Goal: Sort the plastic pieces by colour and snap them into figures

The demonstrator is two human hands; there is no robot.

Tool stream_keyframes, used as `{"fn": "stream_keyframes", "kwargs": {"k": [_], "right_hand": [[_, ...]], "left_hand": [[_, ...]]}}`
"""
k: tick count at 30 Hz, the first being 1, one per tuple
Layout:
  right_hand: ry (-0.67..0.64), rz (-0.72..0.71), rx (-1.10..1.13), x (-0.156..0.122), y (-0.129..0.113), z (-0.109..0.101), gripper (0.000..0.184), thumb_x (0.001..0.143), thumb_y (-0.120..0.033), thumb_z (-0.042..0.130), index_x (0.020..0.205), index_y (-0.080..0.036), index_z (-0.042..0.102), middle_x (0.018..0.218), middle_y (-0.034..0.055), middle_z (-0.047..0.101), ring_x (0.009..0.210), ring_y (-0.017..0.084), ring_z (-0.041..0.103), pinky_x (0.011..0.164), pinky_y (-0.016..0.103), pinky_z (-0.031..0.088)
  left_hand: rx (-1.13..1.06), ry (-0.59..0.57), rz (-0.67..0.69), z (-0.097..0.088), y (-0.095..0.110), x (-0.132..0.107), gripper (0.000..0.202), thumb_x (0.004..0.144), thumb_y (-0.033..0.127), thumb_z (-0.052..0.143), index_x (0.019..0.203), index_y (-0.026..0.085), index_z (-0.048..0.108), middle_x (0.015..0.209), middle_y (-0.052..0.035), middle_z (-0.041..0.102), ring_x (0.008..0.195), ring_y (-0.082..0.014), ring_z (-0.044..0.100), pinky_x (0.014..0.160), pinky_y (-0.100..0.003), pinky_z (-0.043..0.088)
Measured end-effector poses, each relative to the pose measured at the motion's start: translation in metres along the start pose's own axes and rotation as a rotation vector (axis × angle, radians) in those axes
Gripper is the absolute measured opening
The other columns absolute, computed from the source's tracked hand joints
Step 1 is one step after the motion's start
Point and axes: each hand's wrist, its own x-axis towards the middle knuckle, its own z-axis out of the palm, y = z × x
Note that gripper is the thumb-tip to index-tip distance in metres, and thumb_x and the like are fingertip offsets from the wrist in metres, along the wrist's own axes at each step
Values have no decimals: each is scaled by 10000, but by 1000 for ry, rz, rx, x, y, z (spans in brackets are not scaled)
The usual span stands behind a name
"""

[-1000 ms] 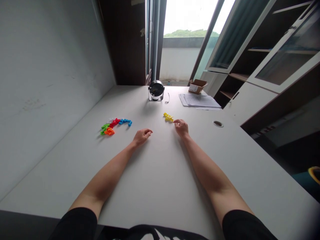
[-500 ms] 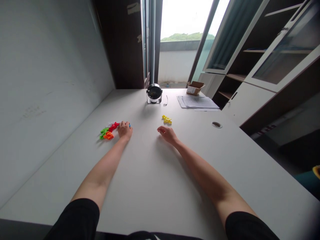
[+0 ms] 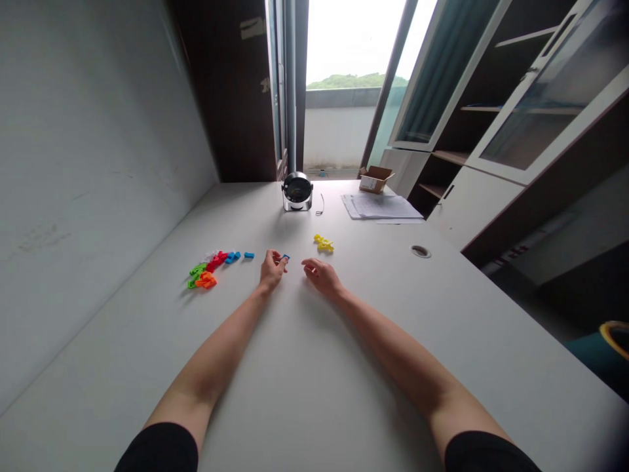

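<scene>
My left hand (image 3: 272, 269) rests on the white desk (image 3: 314, 367) with its fingers pinched round a small blue plastic piece (image 3: 285, 257). My right hand (image 3: 320, 275) lies just to its right, fingers loosely curled and holding nothing, close to the blue piece. A small heap of yellow pieces (image 3: 324, 243) sits a little beyond the right hand. To the left lies a cluster of coloured pieces (image 3: 209, 268) in green, orange, red and blue, with one loose blue piece (image 3: 249, 255) beside it.
A small round desk fan (image 3: 297, 191) stands at the far middle of the desk. A stack of papers (image 3: 379, 206) and a small cardboard box (image 3: 375, 178) lie at the far right. A cable hole (image 3: 420, 251) is set in the desk. A wall runs along the left.
My left hand went to the coloured cluster, took a blue piece and brought it back toward the middle. My right hand left the yellow heap and moved left toward the left hand.
</scene>
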Motion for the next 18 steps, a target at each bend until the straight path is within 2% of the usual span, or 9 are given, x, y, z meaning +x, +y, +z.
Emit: {"fn": "stream_keyframes", "kwargs": {"k": [4,7,13,18], "right_hand": [[34,-22,1,1,-3,-4,315,895,-172,546,1195,-229,628,949,35,671,821,166,617,757,269,489],[28,-56,-8,-1,-8,-5,328,900,-180,563,1221,-234,608,987,44,666,886,179,620,810,290,489],[76,-82,-97,-9,-17,-1,308,927,-232,569,1235,-240,583,1065,74,640,933,211,624,844,336,492],[105,-75,-74,-13,-16,-2,307,918,-211,561,1219,-269,581,1041,60,637,951,222,624,826,344,509]], "left_hand": [[-119,-182,88,3,2,-13,253,822,285,635,1025,189,519,998,-45,642,796,-111,625,760,-250,509],[-189,-278,104,1,3,-18,278,827,280,619,1069,186,517,1010,-56,643,791,-116,620,745,-257,513],[-44,-356,127,4,13,-25,234,896,277,497,1120,209,495,971,-33,676,675,-111,620,679,-265,515],[115,-349,128,2,23,-32,181,936,312,426,1088,242,495,875,15,696,642,-120,613,690,-266,496]]}}
